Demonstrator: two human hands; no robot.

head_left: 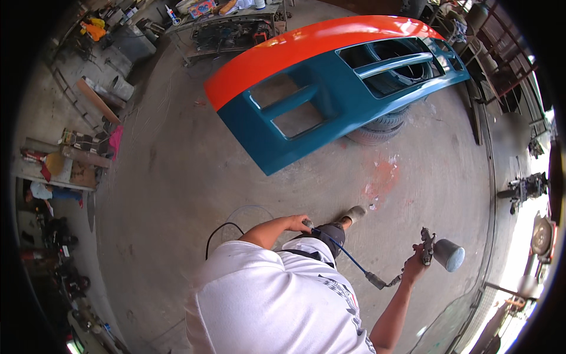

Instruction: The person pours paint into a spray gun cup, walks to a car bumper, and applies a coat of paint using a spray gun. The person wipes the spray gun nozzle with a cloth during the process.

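Observation:
My right hand (415, 266) is wrapped round the handle of a spray gun (427, 248), held out to my right. A grey paint cup (449, 255) is fixed to the gun. From its handle a blue air hose (352, 258) with a grey fitting (375, 279) runs back to my waist. My left hand (298, 223) is closed on the hose there; its fingers are partly hidden. Ahead of me, apart from both hands, a large vehicle bumper (330, 118), orange along the top and teal below, lies tilted on stacked tyres (380, 127).
A metal workbench (230, 20) with parts stands at the far left. Shelving with clutter (53, 162) lines the left side. A metal rack (501, 53) stands at the far right, and a dark machine part (525, 192) lies nearer. Orange overspray (383, 177) marks the concrete floor.

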